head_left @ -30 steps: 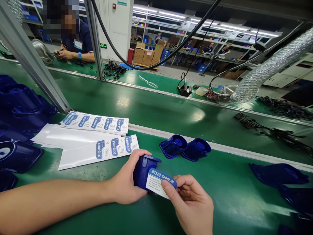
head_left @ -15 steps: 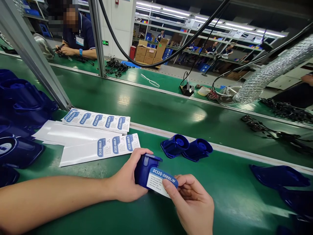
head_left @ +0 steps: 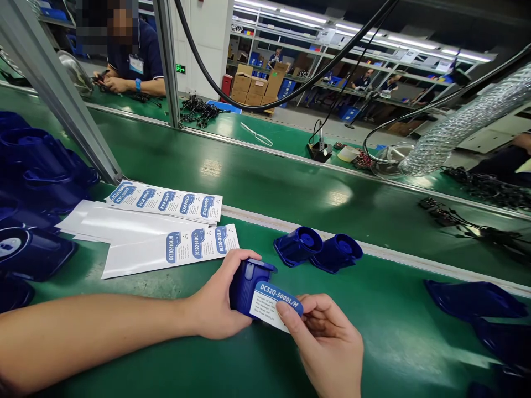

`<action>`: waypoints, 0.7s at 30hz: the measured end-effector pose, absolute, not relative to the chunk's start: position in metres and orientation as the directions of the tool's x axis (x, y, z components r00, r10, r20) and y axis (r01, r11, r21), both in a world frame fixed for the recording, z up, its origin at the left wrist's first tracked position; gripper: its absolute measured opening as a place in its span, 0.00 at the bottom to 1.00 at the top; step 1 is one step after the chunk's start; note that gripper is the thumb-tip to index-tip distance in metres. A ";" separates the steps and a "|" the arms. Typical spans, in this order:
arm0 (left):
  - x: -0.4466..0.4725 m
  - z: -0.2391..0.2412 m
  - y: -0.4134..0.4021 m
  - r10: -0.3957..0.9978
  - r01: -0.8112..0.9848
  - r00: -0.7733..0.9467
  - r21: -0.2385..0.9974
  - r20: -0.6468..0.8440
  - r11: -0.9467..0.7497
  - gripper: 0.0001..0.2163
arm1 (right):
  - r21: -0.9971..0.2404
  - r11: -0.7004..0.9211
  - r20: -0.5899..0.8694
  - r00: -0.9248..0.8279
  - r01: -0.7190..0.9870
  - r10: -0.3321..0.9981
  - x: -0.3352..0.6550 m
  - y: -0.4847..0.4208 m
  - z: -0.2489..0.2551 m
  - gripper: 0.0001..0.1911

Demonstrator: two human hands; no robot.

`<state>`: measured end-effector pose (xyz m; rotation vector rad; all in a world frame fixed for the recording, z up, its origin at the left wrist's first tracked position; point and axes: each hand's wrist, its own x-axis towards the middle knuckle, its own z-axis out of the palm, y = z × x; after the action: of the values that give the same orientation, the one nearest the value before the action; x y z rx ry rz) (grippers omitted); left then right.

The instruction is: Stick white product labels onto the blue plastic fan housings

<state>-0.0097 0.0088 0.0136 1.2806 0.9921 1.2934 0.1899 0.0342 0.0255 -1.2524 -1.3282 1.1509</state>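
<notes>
My left hand (head_left: 218,301) grips a dark blue plastic housing (head_left: 244,282) lying on the green bench. My right hand (head_left: 327,342) pinches a blue-and-white label (head_left: 271,301) marked DC52Q-5000L/H and holds it against the housing's side. Two more blue housings (head_left: 317,249) lie side by side just beyond. Label sheets (head_left: 166,226) with several printed stickers are spread on the bench to the left of my hands.
Stacked blue housings (head_left: 33,188) fill the left edge and more blue parts (head_left: 477,301) lie at the right. A green conveyor belt (head_left: 257,182) runs behind. A slanted metal post (head_left: 53,94) rises at left. A seated person (head_left: 128,61) works across the belt.
My hands stay on the housing with the label pressed to it. The view has shifted slightly.
</notes>
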 end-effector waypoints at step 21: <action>-0.012 0.013 0.009 0.979 -0.068 0.091 0.982 0.181 -0.175 0.40 | -0.990 -0.001 -0.006 -0.035 0.140 0.999 0.190 0.036 0.025 0.23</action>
<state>-0.0116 0.0093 0.0134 1.3379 1.0032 1.2924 0.1903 0.0358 0.0246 -1.2983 -1.3370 1.1680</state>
